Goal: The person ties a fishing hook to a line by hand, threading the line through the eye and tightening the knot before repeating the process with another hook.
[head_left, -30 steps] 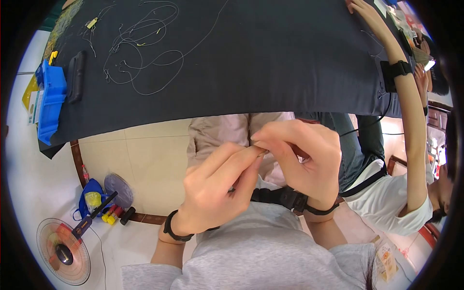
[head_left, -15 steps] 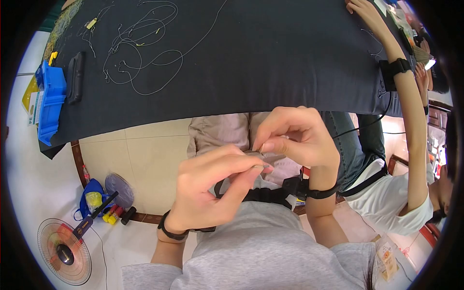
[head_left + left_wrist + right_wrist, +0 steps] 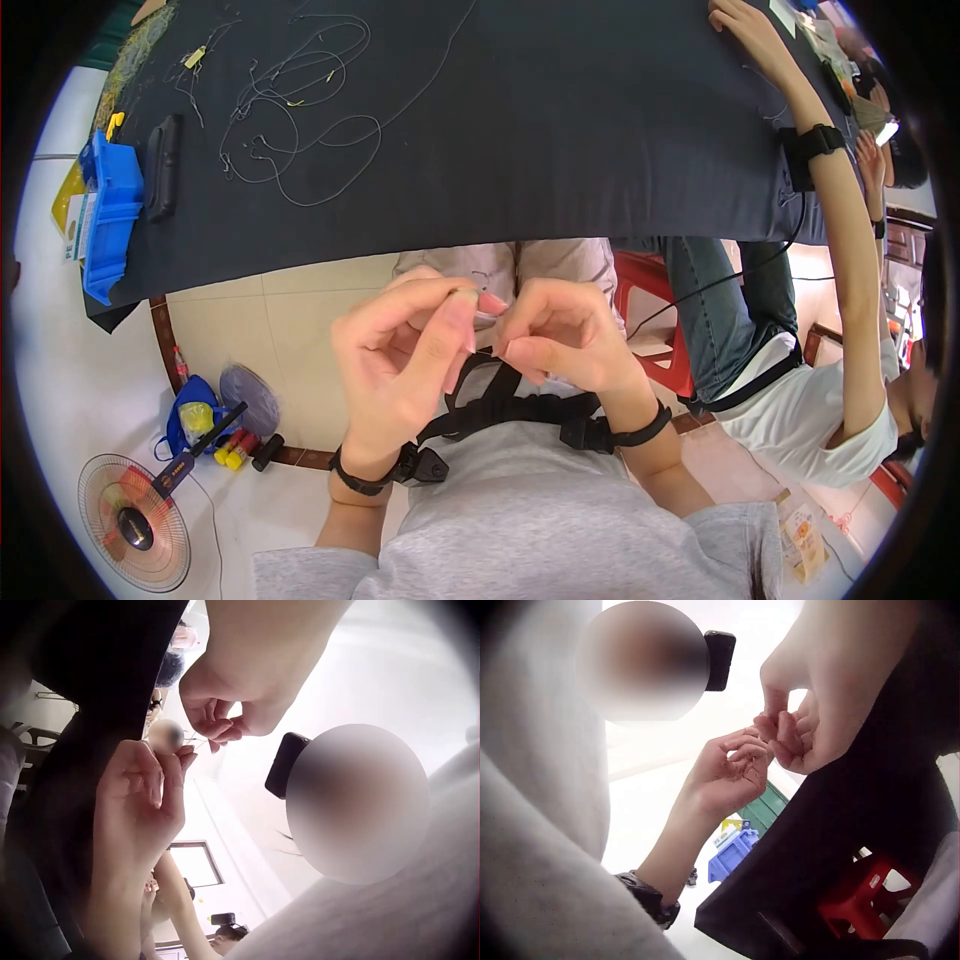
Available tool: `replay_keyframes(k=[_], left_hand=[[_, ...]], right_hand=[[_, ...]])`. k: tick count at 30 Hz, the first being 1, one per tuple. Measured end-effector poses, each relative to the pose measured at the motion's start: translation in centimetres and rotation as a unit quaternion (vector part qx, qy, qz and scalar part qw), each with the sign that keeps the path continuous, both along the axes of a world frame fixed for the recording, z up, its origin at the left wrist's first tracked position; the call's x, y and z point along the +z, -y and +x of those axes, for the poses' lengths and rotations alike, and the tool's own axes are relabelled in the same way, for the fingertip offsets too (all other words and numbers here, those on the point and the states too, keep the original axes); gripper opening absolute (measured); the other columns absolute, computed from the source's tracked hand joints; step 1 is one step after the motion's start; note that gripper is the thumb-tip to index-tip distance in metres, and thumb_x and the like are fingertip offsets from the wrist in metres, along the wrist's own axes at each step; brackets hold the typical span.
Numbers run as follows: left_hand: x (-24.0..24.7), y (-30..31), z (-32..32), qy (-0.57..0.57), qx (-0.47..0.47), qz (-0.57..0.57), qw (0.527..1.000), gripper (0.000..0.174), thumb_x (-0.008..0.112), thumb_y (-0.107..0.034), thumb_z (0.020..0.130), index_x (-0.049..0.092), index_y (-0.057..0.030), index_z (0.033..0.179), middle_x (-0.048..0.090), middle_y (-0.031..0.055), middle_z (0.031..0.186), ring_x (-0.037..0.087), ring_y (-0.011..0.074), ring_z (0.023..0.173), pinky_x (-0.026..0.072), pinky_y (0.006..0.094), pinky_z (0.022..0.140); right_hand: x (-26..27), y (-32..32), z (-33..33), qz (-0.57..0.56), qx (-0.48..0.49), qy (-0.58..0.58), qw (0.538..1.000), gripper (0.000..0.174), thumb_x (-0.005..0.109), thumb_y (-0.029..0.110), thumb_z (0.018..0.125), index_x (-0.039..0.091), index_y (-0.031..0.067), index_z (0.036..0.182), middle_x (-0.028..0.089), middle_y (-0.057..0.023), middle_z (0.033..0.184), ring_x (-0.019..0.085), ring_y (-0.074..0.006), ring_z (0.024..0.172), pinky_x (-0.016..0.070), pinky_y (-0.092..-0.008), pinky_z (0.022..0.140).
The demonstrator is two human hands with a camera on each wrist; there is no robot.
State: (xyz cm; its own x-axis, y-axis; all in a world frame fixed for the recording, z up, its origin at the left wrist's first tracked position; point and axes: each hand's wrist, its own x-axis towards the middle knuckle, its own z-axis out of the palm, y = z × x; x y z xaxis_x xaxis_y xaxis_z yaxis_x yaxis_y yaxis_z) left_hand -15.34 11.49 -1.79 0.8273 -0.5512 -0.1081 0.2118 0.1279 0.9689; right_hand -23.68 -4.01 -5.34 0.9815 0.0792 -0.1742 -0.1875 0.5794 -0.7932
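In the head view the left hand (image 3: 400, 350) pinches a small piece of thin line (image 3: 466, 291) between thumb and forefinger. Close beside it, the right hand (image 3: 570, 335) has its thumb and curled forefinger together, their tips partly hiding what they pinch. The left wrist view shows a fine strand (image 3: 196, 739) between the fingertips of the left hand (image 3: 247, 675) and those of the right hand (image 3: 139, 795). From the right wrist, the left hand (image 3: 731, 776) and right hand (image 3: 832, 697) nearly meet; the line there is too small to make out.
A dark cloth-covered table (image 3: 520, 130) bears loose loops of thin cord (image 3: 350, 125), a black case (image 3: 163, 165) and a blue tray (image 3: 112, 215). A neighbour's arm (image 3: 840, 230) reaches over its right side. A fan (image 3: 133, 515) stands lower left, a red stool (image 3: 665, 340) below the table.
Both hands have moved left in the head view, and the left hand has turned, raising its fingertips. The right hand has come down nearer to it. The red stool now shows.
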Motion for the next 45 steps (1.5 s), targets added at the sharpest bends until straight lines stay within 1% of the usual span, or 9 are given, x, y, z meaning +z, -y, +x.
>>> replay_keyframes(k=[5,11,17,20,26,29,33,36,45], left_hand=[[-0.7,0.3,-0.2,0.019,0.039,0.006,0.999,0.012,0.058,-0.002,0.089,0.066,0.0056,0.093,0.058,0.0055,0.074,0.045,0.0029,0.048,0.0317,0.0178,0.043],[-0.8,0.6,-0.2,0.001,0.037,-0.008,0.999,0.014,0.058,-0.004,0.089,0.066,0.0052,0.095,0.058,0.0055,0.076,0.045,0.0037,0.051,0.0343,0.0181,0.046],[-0.3,1.3,-0.8,-0.021,0.075,-0.042,0.996,0.016,0.057,-0.007,0.090,0.066,0.0049,0.096,0.061,0.0058,0.082,0.045,0.0038,0.056,0.0374,0.0188,0.052],[0.1,0.6,-0.7,-0.035,0.069,-0.035,0.996,0.019,0.056,-0.011,0.092,0.066,0.0048,0.096,0.062,0.0050,0.084,0.043,0.0032,0.057,0.0359,0.0182,0.053],[1.9,-0.9,-1.7,-0.056,0.059,-0.053,0.995,0.023,0.054,-0.015,0.093,0.066,0.0044,0.094,0.060,0.0011,0.077,0.036,0.0020,0.053,0.0306,0.0179,0.050],[2.0,-1.9,-1.9,-0.053,0.066,-0.081,0.993,0.022,0.054,-0.014,0.093,0.066,0.0050,0.094,0.057,-0.0006,0.071,0.034,0.0009,0.052,0.0263,0.0175,0.048],[2.7,-3.5,-2.3,-0.028,0.033,-0.082,0.996,0.021,0.055,-0.011,0.092,0.066,0.0063,0.093,0.053,-0.0020,0.068,0.034,-0.0002,0.053,0.0214,0.0168,0.046],[3.1,-4.2,-2.6,-0.012,0.028,-0.071,0.997,0.019,0.055,-0.009,0.092,0.066,0.0066,0.092,0.054,-0.0017,0.069,0.035,-0.0004,0.054,0.0199,0.0168,0.046],[3.7,-4.9,-3.0,-0.048,-0.035,-0.082,0.995,0.017,0.054,-0.004,0.091,0.065,0.0096,0.091,0.058,0.0064,0.072,0.057,0.0132,0.065,0.0513,0.0273,0.062]], right_hand=[[0.5,-0.7,-0.5,-0.066,-0.095,0.081,0.990,0.003,0.063,-0.002,0.082,0.060,-0.0016,0.084,0.058,-0.0028,0.071,0.053,-0.0060,0.063,0.0389,-0.0192,0.052],[1.4,-1.1,-0.5,-0.242,-0.076,0.092,0.963,0.005,0.063,-0.003,0.079,0.061,-0.0003,0.082,0.056,-0.0030,0.063,0.048,-0.0060,0.053,0.0327,-0.0209,0.046],[1.4,-2.5,-0.1,-0.318,-0.087,0.102,0.938,0.004,0.062,-0.001,0.080,0.060,0.0010,0.082,0.055,-0.0034,0.061,0.044,-0.0082,0.048,0.0320,-0.0230,0.045],[1.3,-3.1,-0.4,-0.308,-0.085,0.099,0.942,0.004,0.062,0.000,0.081,0.059,0.0006,0.084,0.058,-0.0040,0.064,0.049,-0.0084,0.052,0.0370,-0.0236,0.049],[1.6,-3.6,-1.9,-0.132,-0.033,0.066,0.988,0.019,0.058,0.001,0.087,0.060,-0.0015,0.105,0.064,-0.0089,0.092,0.063,-0.0156,0.092,0.0491,-0.0271,0.079],[2.3,-3.0,-2.5,-0.070,0.014,0.051,0.996,0.029,0.056,0.000,0.088,0.055,-0.0022,0.117,0.061,-0.0120,0.108,0.059,-0.0198,0.106,0.0461,-0.0324,0.091],[1.4,-3.2,-2.7,-0.038,-0.071,0.097,0.992,0.030,0.055,0.002,0.089,0.053,-0.0022,0.119,0.058,-0.0134,0.116,0.053,-0.0216,0.114,0.0416,-0.0366,0.098],[1.9,-2.9,-2.4,-0.062,-0.056,0.013,0.996,0.025,0.049,0.010,0.094,0.054,-0.0035,0.114,0.059,-0.0132,0.112,0.056,-0.0219,0.107,0.0439,-0.0361,0.095],[2.2,-4.2,-0.5,0.197,0.105,-0.022,0.975,0.048,0.035,0.044,0.098,0.058,0.0018,0.097,0.060,-0.0089,0.090,0.057,-0.0191,0.085,0.0457,-0.0325,0.076]])
